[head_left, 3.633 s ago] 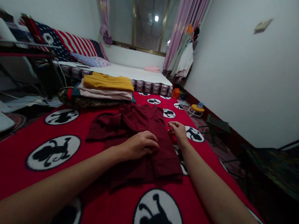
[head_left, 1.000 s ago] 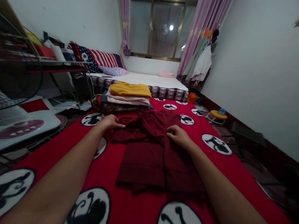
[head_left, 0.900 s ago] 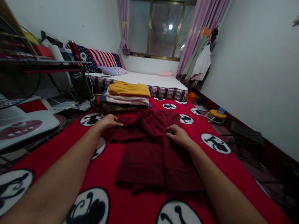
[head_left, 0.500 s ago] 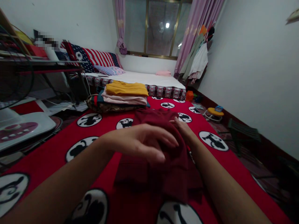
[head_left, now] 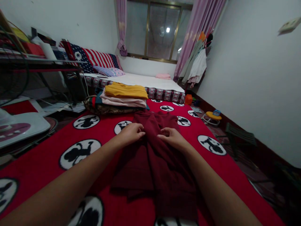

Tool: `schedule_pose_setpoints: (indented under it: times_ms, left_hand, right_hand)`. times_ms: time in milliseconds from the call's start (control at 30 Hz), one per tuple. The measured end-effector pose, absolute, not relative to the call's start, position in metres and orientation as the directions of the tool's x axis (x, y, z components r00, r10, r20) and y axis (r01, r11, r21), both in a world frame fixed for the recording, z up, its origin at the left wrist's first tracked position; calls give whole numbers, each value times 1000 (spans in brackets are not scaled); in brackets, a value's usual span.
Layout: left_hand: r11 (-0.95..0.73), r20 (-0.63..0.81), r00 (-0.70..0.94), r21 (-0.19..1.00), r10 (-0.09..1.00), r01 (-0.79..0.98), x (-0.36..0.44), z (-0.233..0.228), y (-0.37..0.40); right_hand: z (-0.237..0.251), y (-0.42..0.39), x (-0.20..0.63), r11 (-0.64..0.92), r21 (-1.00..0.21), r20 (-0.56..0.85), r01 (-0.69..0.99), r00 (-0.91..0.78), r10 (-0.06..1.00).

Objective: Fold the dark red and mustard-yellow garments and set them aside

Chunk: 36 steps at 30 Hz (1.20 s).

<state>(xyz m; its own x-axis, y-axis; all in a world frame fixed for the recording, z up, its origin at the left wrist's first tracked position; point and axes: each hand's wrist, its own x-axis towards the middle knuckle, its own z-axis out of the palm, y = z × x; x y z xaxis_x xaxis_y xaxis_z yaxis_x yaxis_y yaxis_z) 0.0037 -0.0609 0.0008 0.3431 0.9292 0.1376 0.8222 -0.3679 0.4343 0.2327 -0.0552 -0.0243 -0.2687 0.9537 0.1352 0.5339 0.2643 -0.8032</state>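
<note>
red blanket | maroon garment | bed | window

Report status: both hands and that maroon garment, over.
Left hand and right hand both pinching the maroon garment near its middle. Garment lies folded on the red blanket. Stack of folded clothes just beyond, apart from it.

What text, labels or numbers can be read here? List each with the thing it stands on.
None can be read.
Red blanket: black figures in white circles, no lettering.
Striped, starred cushion: pattern only.
Things on the shelf: too blurred to read.
Maroon garment under the left hand and right hand: no visible label.
</note>
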Motion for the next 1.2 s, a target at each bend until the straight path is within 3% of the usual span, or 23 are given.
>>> schedule_pose_setpoints:
  times_ms: [100,200,267,333,433,633,733,833,900,1033,1100,1200]
  left_hand:
    - [-334,159,300,601,941,726,3,-5,-54]
    - [-372,258,271,725,927,580,9,-5,-57]
    - [-431,341,265,736,902,522,14,-7,-60]
    - [-478,380,290,707,878,521,19,-12,-63]
    - [-532,383,370,651,846,542,24,-24,-66]
    - [-678,478,481,548,735,490,33,-36,-71]
    - [-698,499,489,530,715,481,37,-34,-74]
    - [-702,545,444,516,711,491,38,-29,-77]
    - [-700,594,384,505,706,505,38,-26,-79]
    - [-718,644,363,452,673,530,39,-22,-83]
    - [-735,624,438,358,647,576,40,-22,-84]
    - [-742,531,590,116,608,660,41,-23,-85]
  right_hand:
    - [-20,-55,232,251,-886,197,390,-175,965]
    - [-11,-50,247,336,-922,378,193,261,888]
    - [-9,-43,262,341,-930,364,140,502,785]
    - [-14,-36,276,250,-963,264,106,574,775]
    - [-27,-27,287,94,-993,120,78,490,863]
    - [-33,-25,298,-61,-993,-24,99,334,942]
    - [-23,-33,300,-101,-981,-86,166,93,992]
    - [-15,-38,300,-47,-953,-104,301,-174,979]
    - [-14,-38,300,31,-912,-44,409,-174,984]
    - [-14,-33,299,101,-835,108,541,-20,994]
    - [-13,-32,298,85,-806,120,586,21,993]
    - [-9,-34,296,97,-781,106,617,-22,994]
